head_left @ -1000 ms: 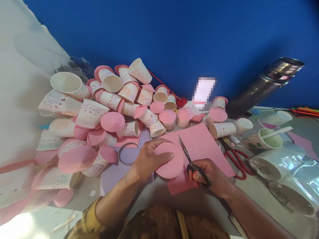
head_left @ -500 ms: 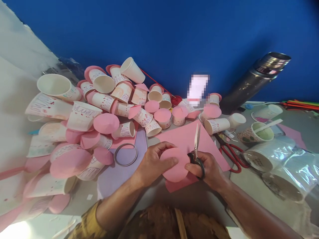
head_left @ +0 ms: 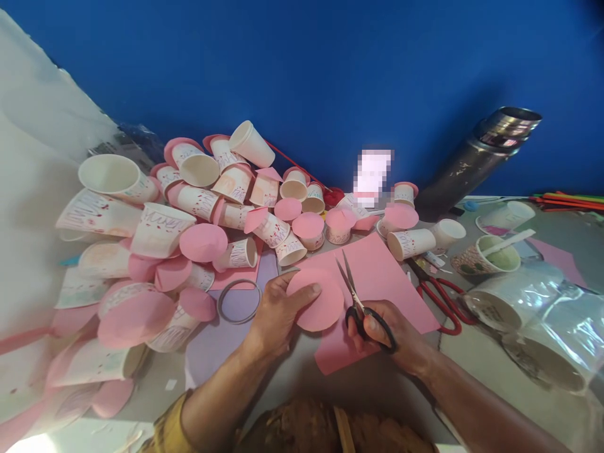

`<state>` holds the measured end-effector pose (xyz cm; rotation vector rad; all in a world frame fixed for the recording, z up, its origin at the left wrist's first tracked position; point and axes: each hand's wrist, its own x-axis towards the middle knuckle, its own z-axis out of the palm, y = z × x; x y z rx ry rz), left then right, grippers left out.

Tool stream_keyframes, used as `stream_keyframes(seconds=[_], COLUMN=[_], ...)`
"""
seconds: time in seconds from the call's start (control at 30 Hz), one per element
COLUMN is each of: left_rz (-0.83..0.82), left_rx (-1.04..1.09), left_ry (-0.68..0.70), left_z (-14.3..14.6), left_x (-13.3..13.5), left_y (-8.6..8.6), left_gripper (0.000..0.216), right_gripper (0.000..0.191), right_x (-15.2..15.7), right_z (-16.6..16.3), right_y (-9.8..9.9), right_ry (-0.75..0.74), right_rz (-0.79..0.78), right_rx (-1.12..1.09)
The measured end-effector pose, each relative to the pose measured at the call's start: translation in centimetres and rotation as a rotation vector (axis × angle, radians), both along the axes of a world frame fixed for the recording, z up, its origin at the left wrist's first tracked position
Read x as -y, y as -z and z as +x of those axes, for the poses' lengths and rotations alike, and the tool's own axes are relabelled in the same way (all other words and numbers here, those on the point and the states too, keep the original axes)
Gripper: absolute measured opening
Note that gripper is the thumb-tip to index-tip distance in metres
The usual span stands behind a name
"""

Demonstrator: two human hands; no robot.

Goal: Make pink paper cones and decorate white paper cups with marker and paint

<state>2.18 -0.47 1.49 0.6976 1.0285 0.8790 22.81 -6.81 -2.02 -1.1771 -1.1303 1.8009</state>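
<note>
My left hand (head_left: 278, 311) pinches a round pink paper disc (head_left: 325, 305), thumb on top and fingers beneath. In my right hand (head_left: 394, 330) is a pair of black-handled scissors (head_left: 355, 292), my thumb and fingers in the loops. Their blades stand slightly apart and point away from me, just right of the disc and not touching it. Under the hands lies a larger pink paper sheet (head_left: 377, 270). A grey ring, perhaps a roll of tape (head_left: 239, 302), rests on lilac paper (head_left: 207, 346) left of my left hand.
Decorated paper cups (head_left: 163, 229) with pink paper discs are heaped on the left. Red-handled scissors (head_left: 443, 302) lie to the right, near plastic-wrapped cups (head_left: 542, 340). A dark flask (head_left: 467, 167) leans by the blue wall (head_left: 302, 63), near a blurred-out bright rectangle (head_left: 372, 176).
The scissors have come away from the disc, and their blades have opened and swung left. My left hand has shifted slightly left with the disc, which now shows flatter and rounder.
</note>
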Motion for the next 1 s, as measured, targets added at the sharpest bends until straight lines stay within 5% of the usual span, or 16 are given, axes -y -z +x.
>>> stream_keyframes(seconds=[0.27, 1.0], left_rz=[-0.061, -0.059], left_rx=[0.016, -0.092], left_ry=[-0.019, 0.101], left_z=[-0.2, -0.5], left_x=[-0.4, -0.4], left_y=[-1.0, -1.3], left_gripper=[0.044, 0.031], right_gripper=[0.077, 0.082], right_x=[-0.2, -0.3], right_z=[0.2, 0.2], right_y=[-1.0, -1.4], right_ry=[-0.161, -0.234], right_rz=[0.059, 0.018], right_rx=[0.002, 0.117])
